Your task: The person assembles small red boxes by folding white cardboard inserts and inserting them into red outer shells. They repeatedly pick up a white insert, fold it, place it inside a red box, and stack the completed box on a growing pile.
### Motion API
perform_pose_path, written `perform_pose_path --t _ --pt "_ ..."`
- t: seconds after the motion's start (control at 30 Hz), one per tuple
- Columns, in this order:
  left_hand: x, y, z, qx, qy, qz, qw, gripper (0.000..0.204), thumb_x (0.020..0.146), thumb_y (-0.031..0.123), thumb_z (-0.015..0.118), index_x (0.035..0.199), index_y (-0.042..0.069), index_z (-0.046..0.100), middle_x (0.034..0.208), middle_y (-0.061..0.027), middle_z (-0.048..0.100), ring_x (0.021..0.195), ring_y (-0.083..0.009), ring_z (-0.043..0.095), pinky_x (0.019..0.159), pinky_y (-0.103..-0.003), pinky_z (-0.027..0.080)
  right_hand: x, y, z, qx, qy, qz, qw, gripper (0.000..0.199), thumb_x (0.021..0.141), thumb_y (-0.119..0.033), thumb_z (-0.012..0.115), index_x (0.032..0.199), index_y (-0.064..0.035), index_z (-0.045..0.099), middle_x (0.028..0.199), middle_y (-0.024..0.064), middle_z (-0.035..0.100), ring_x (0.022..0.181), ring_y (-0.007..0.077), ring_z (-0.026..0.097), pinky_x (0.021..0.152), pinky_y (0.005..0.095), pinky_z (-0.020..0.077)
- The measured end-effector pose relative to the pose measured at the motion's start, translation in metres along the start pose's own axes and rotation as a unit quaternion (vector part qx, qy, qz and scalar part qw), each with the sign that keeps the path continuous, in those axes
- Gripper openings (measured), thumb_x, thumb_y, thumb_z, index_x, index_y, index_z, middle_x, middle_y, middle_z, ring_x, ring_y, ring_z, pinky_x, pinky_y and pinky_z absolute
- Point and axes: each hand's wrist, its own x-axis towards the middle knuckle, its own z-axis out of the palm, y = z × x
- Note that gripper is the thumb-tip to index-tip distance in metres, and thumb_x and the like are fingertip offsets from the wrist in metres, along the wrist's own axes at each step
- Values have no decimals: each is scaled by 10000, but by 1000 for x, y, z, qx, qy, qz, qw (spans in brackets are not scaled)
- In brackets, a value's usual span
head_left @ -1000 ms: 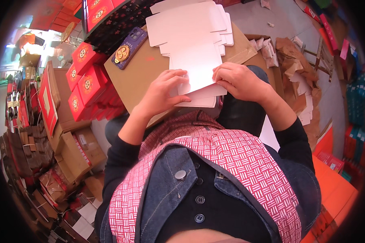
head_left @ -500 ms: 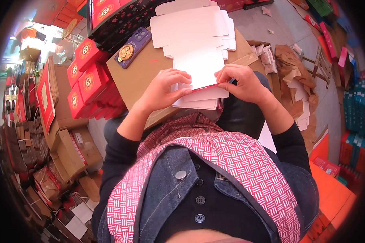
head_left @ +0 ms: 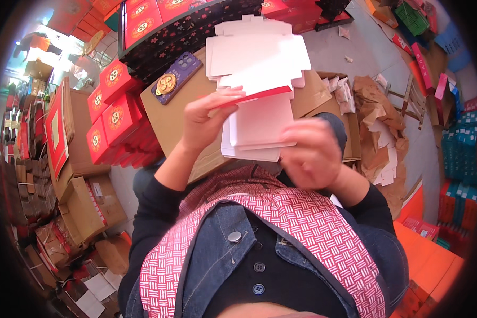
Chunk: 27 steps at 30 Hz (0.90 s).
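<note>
A stack of flat white box blanks [head_left: 254, 55] lies on the cardboard carton before me. Its top blank is folded up part-way, so a thin red outer edge [head_left: 265, 94] shows across the middle. My left hand [head_left: 209, 116] pinches the left end of that raised part between thumb and fingers. Below the fold, the white panels [head_left: 262, 124] of the blanks underneath are visible. My right hand [head_left: 312, 151], smeared by motion, is beside the lower right corner of these panels. Whether its fingers touch or hold anything cannot be made out.
A phone in a purple case [head_left: 177, 77] lies on the carton's [head_left: 167, 114] left side. Red boxes [head_left: 116, 116] are piled to the left. A black flowered tray [head_left: 185, 32] of red boxes stands behind. Crumpled brown paper [head_left: 379, 122] and an open carton [head_left: 350, 114] are on the right.
My left hand has lifted the near end of the top blank up and away from me, uncovering panels beneath. My right hand has let go of it and moved nearer to me.
</note>
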Motion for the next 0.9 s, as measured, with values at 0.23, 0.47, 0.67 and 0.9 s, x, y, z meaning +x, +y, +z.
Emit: perform_pose_path --t 0.23,0.47,0.67,0.9 --pt "11 83 11 -433 -98 30 895 140 852 5 632 962 -81 628 884 -225 689 814 -297 685 772 -375 545 -56 95 51 461 5 479 747 326 945 -231 512 1172 -9 585 1138 124 627 1022 228 607 904 339 477" --pt "-16 50 58 -213 -64 -394 892 231 915 115 588 1060 -63 620 946 -87 671 835 -137 643 748 -256 526 -28 86 -17 672 -57 534 509 587 999 -413 380 1358 49 415 1293 182 537 1190 238 533 1002 347 431" --pt "-30 27 77 -249 -51 -378 890 296 910 79 581 1169 -47 513 1018 -119 644 920 -162 637 768 -266 527 -43 65 -41 482 -165 603 613 362 981 -226 508 1218 38 580 1103 104 644 963 125 616 830 238 509" --pt "-41 27 89 -158 -8 -295 942 369 844 40 648 1145 -12 442 1020 -156 633 945 -211 641 792 -311 525 -20 51 -48 426 -203 612 634 375 966 -268 544 1211 10 598 1047 77 663 929 107 621 796 236 507"
